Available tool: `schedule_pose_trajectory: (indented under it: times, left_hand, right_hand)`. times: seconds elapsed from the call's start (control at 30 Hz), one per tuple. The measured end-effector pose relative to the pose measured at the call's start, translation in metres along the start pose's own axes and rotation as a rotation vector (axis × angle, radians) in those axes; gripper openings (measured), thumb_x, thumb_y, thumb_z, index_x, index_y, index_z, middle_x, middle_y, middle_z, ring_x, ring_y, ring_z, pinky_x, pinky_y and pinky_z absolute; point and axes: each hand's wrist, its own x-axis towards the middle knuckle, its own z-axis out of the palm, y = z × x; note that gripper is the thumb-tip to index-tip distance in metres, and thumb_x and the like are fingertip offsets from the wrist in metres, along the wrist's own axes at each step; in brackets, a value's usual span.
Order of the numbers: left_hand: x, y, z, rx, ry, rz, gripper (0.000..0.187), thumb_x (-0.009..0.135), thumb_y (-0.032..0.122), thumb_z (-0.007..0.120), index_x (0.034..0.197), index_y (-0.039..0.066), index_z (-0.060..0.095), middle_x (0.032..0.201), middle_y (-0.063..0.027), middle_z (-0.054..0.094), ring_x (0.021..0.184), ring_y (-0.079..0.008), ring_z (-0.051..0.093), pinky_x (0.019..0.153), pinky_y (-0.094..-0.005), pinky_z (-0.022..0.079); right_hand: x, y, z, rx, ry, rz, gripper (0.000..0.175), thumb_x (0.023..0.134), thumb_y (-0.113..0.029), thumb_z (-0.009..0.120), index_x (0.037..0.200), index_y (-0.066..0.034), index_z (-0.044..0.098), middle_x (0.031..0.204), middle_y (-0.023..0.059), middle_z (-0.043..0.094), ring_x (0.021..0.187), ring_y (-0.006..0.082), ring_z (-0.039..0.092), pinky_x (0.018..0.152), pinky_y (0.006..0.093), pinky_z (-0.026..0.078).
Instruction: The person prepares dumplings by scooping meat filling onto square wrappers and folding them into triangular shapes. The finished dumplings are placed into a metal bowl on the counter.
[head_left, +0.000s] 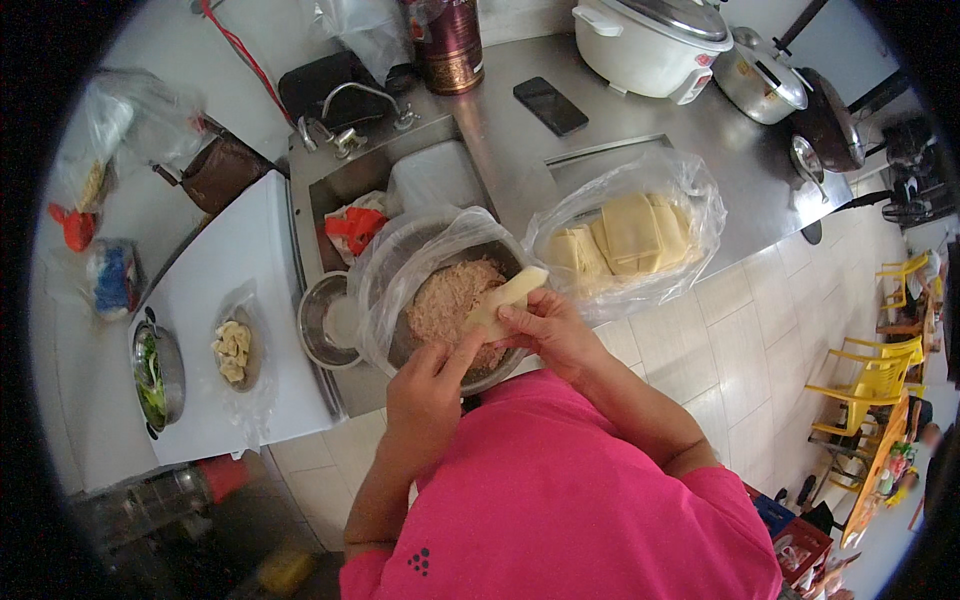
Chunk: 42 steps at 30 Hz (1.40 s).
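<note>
A dough wrapper (517, 289), partly folded, lies between my two hands above a steel bowl (491, 386) lined with clear plastic. In the bowl is a mass of minced meat filling (450, 300). My right hand (551, 330) pinches the wrapper between thumb and fingers. With its fingertips, my left hand (435, 375) touches the wrapper's lower left side; whether it grips it is hidden. Stacked square wrappers (630, 232) lie in an open clear plastic bag (705, 202) beyond my right hand. A small steel bowl (307, 337) with pale contents stands left of the filling.
Folded dumplings (231, 349) lie in a plastic-covered dish on the white surface at left, beside a pot of greens (152, 382). A sink (326, 184) with a faucet (364, 94) is behind the bowls. A phone (551, 105) and rice cooker (652, 49) stand on the steel counter.
</note>
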Motion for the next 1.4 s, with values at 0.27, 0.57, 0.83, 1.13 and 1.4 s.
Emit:
schedule_pose_trajectory:
  times: [0.27,0.57,0.83,1.13,1.4]
  left_hand:
    - [0.0,-0.025,-0.004,-1.199,-0.241,-0.625,0.037,0.087,0.001,0.058,0.124,0.004,0.058,0.081,-0.0051,0.06,0.066,-0.0121,0.06,0.062,-0.0269,0.049]
    - [-0.019,-0.008,0.019,-0.286,-0.081,-0.252,0.034,0.085,0.004,0.059,0.119,0.005,0.061,0.105,-0.017,0.064,0.09,-0.0326,0.065,0.073,-0.0379,0.053]
    - [-0.054,-0.043,-0.021,-0.408,-0.292,-0.395,0.037,0.086,0.005,0.057,0.123,0.009,0.06,0.098,-0.0147,0.065,0.08,-0.0248,0.062,0.073,-0.0343,0.051]
    - [-0.088,-0.208,-0.03,0.458,-0.115,-0.643,0.025,0.078,0.006,0.062,0.102,0.009,0.068,0.095,-0.0139,0.066,0.081,-0.0326,0.063,0.077,-0.0433,0.048]
    - [-0.078,-0.19,-0.031,0.571,0.065,-0.565,0.023,0.077,0.003,0.06,0.097,0.01,0.068,0.09,-0.0105,0.066,0.084,-0.0294,0.063,0.08,-0.0435,0.044]
  right_hand:
    - [-0.003,-0.022,-0.001,-0.251,-0.194,-0.116,0.019,0.093,-0.011,0.06,0.11,-0.0012,0.06,0.093,0.0066,0.067,0.084,0.0124,0.064,0.07,0.0286,0.057]
    - [-0.019,-0.001,-0.004,-0.858,-0.04,-0.359,0.056,0.089,-0.004,0.059,0.14,-0.0109,0.039,0.095,0.0107,0.066,0.081,0.0204,0.067,0.069,0.0316,0.055]
    - [-0.009,0.011,-0.004,-1.767,-0.226,-0.946,0.014,0.079,-0.006,0.066,0.093,-0.0074,0.064,0.092,0.0071,0.062,0.074,0.0293,0.062,0.063,0.0384,0.052]
    - [0.024,0.015,-0.008,-0.715,-0.12,-0.241,0.015,0.092,-0.009,0.057,0.106,-0.0032,0.06,0.093,0.006,0.063,0.079,0.0163,0.062,0.069,0.0295,0.052]
    - [0.017,0.03,0.002,-0.114,0.085,0.098,0.022,0.095,-0.02,0.057,0.109,-0.0036,0.06,0.096,0.0039,0.064,0.083,0.013,0.063,0.07,0.0269,0.052]
